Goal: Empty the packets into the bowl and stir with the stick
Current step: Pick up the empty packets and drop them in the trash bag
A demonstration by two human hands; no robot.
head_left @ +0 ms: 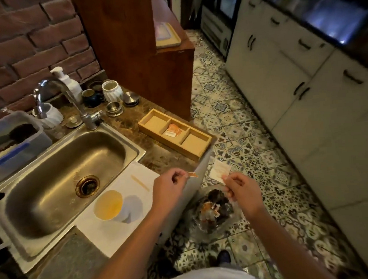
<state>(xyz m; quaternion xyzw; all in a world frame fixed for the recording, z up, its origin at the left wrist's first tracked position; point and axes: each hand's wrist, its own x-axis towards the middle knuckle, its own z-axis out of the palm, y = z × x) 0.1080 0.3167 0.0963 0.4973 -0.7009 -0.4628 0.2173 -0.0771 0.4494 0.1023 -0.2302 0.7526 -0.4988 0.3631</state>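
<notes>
The right hand (237,186) pinches an opened white packet (219,169) and the left hand (170,186) pinches its torn-off orange strip (193,175), both held off the bench edge, with the bowl (108,205) lying down-left, nearer the left hand.

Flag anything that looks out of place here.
Nothing spilled. One oddity: the hands, left pinching a torn strip and right a packet, are over the floor bin, not the bowl.
</notes>
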